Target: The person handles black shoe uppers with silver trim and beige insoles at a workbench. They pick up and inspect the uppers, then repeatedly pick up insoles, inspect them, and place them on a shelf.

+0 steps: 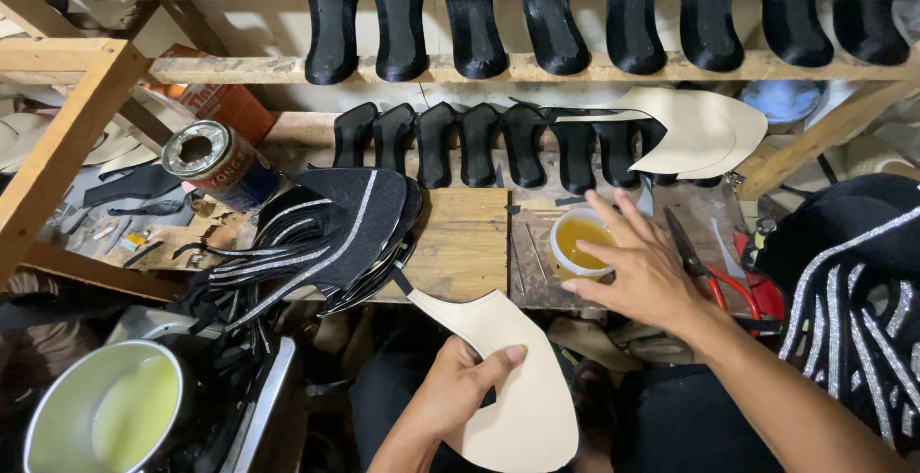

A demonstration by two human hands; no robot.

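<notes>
Glue cup partly hidden, perhaps touched, by fingers.

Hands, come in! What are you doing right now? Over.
Left hand grips cream insole piece. Right hand open, fingers spread at glue cup. Scissors lie just beside it.

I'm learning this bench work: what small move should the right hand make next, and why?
Probably dip the right hand into the glue cup: its fingers already spread over the rim, while the left hand holds a bare cream insole ready.
</notes>
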